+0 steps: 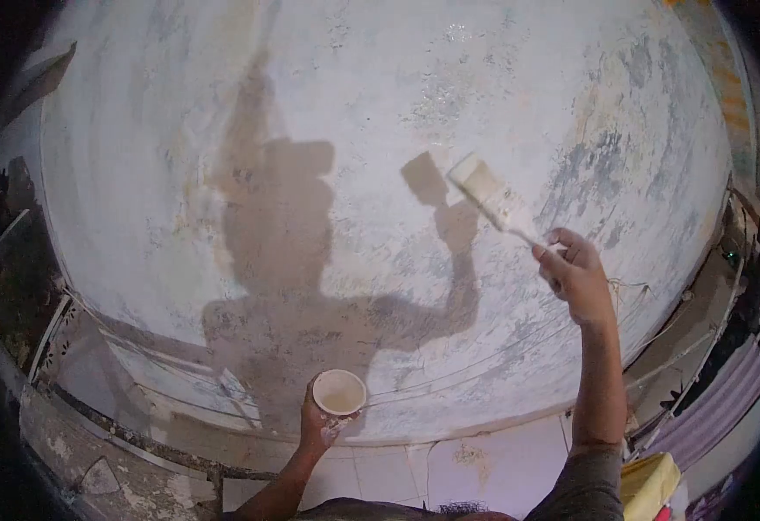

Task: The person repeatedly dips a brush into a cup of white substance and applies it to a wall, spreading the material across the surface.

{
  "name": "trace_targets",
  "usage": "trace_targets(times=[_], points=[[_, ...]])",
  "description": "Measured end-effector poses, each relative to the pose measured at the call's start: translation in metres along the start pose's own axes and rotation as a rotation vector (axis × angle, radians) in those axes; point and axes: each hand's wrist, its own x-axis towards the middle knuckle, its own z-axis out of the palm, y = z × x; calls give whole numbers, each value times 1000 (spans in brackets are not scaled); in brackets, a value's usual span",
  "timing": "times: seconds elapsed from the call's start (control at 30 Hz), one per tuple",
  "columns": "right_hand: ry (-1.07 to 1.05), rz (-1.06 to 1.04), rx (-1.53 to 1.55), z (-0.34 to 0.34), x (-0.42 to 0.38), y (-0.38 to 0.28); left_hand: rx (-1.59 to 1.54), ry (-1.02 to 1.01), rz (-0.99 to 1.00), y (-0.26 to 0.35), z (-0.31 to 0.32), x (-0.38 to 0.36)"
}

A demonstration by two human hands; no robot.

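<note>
My right hand [575, 273] is raised at the right, its fingers closed round the handle of a wide paintbrush [502, 198]. The brush tilts up to the left, its pale, wet-looking bristles close to the patchy white wall [380, 200]; whether they touch it I cannot tell. Low in the middle, my left hand [317, 425] is wrapped round a small round cup [339, 392]. Pale liquid shows inside the cup, and white smears mark its side and my fingers.
A shadow of a person with a brush falls on the wall. Thin cords [449, 382] hang across its lower part. Tiled surface [493, 469] lies below. Yellow cloth [649, 482] and a purple striped cloth [710, 408] are at lower right.
</note>
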Motion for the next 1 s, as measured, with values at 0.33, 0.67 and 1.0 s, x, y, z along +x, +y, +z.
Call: trace_targets(times=[0.33,0.67,1.0], points=[[-494,20,-422,20,-42,26,55,11,7,-8,2,10],[-688,33,-515,24,-50,45,434,-120,214,6,21,0],[-252,45,-180,-6,-23,41,-102,-170,-51,21,23,-8]])
